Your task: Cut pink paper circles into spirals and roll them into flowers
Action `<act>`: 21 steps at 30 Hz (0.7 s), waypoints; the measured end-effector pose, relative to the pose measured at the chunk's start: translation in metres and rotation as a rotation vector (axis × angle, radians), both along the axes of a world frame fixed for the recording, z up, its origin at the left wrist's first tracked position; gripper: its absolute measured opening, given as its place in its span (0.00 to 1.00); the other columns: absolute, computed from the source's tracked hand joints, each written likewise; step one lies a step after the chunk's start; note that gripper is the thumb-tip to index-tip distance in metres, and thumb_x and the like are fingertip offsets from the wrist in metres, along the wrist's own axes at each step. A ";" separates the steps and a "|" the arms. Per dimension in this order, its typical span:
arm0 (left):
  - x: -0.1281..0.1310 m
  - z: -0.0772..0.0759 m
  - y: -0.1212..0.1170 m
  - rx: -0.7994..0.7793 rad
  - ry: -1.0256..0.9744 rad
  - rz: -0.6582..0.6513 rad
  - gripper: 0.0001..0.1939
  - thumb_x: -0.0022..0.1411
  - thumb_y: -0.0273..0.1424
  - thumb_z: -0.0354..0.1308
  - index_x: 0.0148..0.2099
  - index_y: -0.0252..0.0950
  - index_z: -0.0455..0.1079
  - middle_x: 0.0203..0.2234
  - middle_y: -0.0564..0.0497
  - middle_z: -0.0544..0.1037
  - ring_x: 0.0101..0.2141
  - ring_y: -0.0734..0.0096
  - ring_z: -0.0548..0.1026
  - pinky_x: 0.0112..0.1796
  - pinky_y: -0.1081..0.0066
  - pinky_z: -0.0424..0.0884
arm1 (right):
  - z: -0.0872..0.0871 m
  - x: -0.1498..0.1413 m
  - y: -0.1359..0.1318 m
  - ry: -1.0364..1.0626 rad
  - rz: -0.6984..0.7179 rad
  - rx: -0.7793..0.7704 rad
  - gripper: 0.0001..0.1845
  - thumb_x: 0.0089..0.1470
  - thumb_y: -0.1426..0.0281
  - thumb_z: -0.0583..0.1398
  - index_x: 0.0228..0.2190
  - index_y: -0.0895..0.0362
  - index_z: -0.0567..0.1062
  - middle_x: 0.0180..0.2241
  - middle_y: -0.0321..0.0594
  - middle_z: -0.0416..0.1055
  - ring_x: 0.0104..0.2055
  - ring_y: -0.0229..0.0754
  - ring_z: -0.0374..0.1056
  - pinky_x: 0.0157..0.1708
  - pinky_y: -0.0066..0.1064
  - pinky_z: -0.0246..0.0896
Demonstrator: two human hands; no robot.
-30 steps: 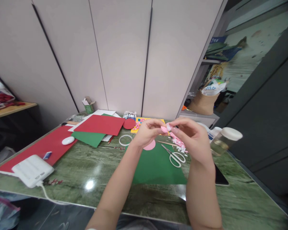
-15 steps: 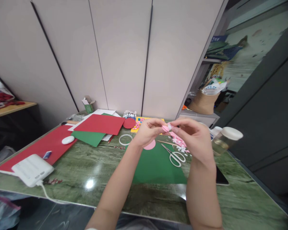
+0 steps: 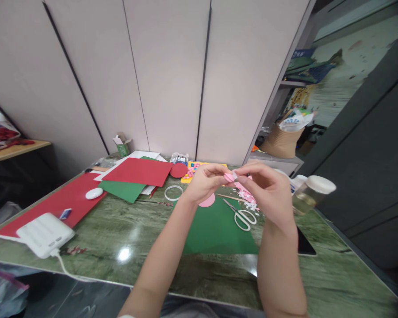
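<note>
My left hand (image 3: 204,182) pinches a small pink piece (image 3: 229,177), maybe foam or paper, above the table. On its right side is a small white bit (image 3: 234,175), where the thumb and index finger of my right hand (image 3: 270,192) close from the other side. Fingers hide part of both. Below my hands lies a green sheet (image 3: 219,229) with a pink disc (image 3: 207,201) on its upper part. White-handled scissors (image 3: 244,218) rest partly on that sheet, near my right wrist. A thin wooden stick (image 3: 230,197) lies just beyond them.
Pink and white scraps (image 3: 250,204) are strewn behind my right hand. A lidded jar (image 3: 313,194) stands at the right, by a black flat object (image 3: 305,242). Leftward are a tape ring (image 3: 173,193), red sheet (image 3: 139,171), white mouse (image 3: 93,193) and white corded box (image 3: 44,235).
Both hands stay almost in place. The fingers of my right hand shift slightly at the white bit, and the pink piece tilts a little.
</note>
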State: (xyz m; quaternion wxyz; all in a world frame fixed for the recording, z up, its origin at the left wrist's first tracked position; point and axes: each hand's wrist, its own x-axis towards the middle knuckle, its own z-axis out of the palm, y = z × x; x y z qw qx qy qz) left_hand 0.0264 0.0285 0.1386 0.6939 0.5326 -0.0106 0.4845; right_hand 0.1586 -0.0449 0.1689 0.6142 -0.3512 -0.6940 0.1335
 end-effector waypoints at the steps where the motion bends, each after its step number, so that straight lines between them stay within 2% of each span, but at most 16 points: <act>1: 0.000 0.000 0.000 0.004 -0.002 0.000 0.05 0.45 0.28 0.68 0.26 0.35 0.75 0.21 0.55 0.75 0.22 0.80 0.72 0.28 0.76 0.70 | 0.000 0.000 -0.001 -0.012 -0.021 0.002 0.10 0.50 0.78 0.61 0.31 0.51 0.77 0.30 0.34 0.73 0.35 0.38 0.67 0.35 0.33 0.61; 4: -0.001 -0.001 0.001 0.031 0.022 0.010 0.05 0.45 0.28 0.68 0.27 0.35 0.75 0.22 0.54 0.76 0.23 0.80 0.73 0.28 0.76 0.70 | 0.001 -0.001 -0.004 -0.049 -0.081 0.010 0.09 0.50 0.77 0.61 0.30 0.52 0.77 0.29 0.35 0.73 0.34 0.39 0.66 0.34 0.34 0.60; 11: -0.003 -0.002 0.003 0.054 0.068 0.041 0.05 0.46 0.29 0.68 0.27 0.35 0.75 0.21 0.55 0.74 0.23 0.80 0.72 0.28 0.76 0.69 | 0.002 0.001 -0.008 -0.118 -0.117 0.024 0.09 0.50 0.76 0.62 0.32 0.50 0.78 0.30 0.36 0.74 0.34 0.40 0.66 0.34 0.35 0.59; 21: -0.006 0.000 0.003 0.010 0.063 -0.034 0.08 0.41 0.29 0.70 0.26 0.34 0.75 0.20 0.55 0.75 0.21 0.80 0.73 0.26 0.76 0.71 | 0.003 0.005 -0.011 -0.134 -0.049 -0.015 0.12 0.50 0.77 0.63 0.33 0.47 0.80 0.31 0.34 0.77 0.34 0.39 0.67 0.35 0.35 0.61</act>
